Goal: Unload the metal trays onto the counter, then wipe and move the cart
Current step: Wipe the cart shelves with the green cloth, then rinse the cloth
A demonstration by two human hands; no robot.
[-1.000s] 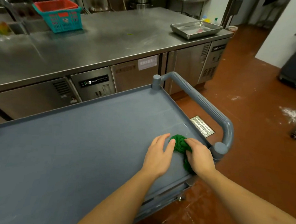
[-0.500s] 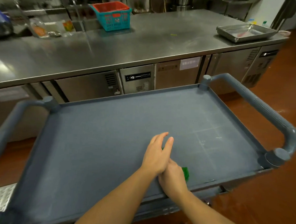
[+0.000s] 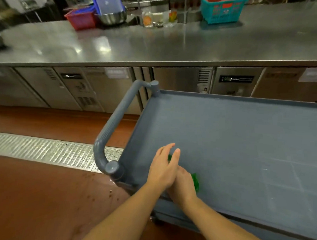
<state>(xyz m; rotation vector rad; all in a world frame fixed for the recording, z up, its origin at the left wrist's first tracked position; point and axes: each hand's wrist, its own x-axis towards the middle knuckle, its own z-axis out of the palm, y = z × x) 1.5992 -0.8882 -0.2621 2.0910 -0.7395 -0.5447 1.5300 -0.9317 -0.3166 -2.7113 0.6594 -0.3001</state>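
Note:
The grey-blue cart (image 3: 234, 140) stands before the steel counter (image 3: 156, 44), its top shelf bare. A green cloth (image 3: 196, 181) lies on the shelf near the cart's left end, mostly hidden under my hands. My right hand (image 3: 183, 185) presses on the cloth. Over it lies my left hand (image 3: 163, 166), fingers straight and stacked on the right hand. The cart's left handle (image 3: 114, 125) curves up just left of my hands. No metal tray is in view.
On the counter's far side stand a teal basket (image 3: 222, 10), a red basket (image 3: 81, 18), a metal bowl (image 3: 112, 16) and small containers. A metal floor drain grate (image 3: 45, 150) runs across the red floor left of the cart.
My hands have slid the green cloth along the shelf from the right end to the left end. The view has swung left, and the tray on the counter has left the frame.

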